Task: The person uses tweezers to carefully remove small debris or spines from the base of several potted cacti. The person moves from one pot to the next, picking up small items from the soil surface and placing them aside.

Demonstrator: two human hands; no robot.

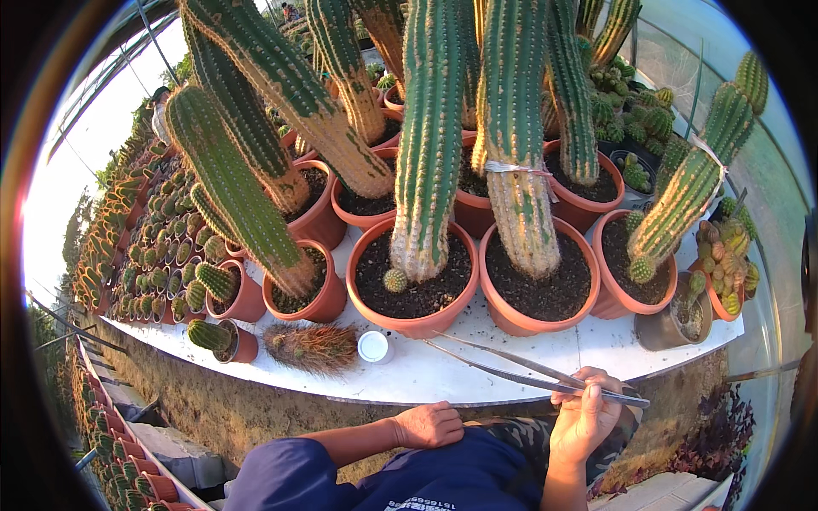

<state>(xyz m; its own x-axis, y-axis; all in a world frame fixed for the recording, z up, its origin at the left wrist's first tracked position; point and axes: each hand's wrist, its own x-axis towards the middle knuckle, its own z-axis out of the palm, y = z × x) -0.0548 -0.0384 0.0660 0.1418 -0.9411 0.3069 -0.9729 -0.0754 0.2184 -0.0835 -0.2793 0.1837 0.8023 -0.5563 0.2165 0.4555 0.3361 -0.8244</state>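
Observation:
My right hand holds long metal tweezers near their joined end. The two tips are apart and point at the base of a terracotta-coloured pot on the white tabletop. That pot holds dark soil, a tall columnar cactus and a small round cactus beside its foot. With fingers curled and nothing visible in them, my left hand rests by my lap. Beyond the table edge from it lie a white-capped container and a brown, spiny cactus piece.
More tall potted cacti crowd the table, one tied with a pale strip. A leaning cactus stands right, near a grey pot. A small tipped pot lies left. Rows of small cacti extend left; a person is far back.

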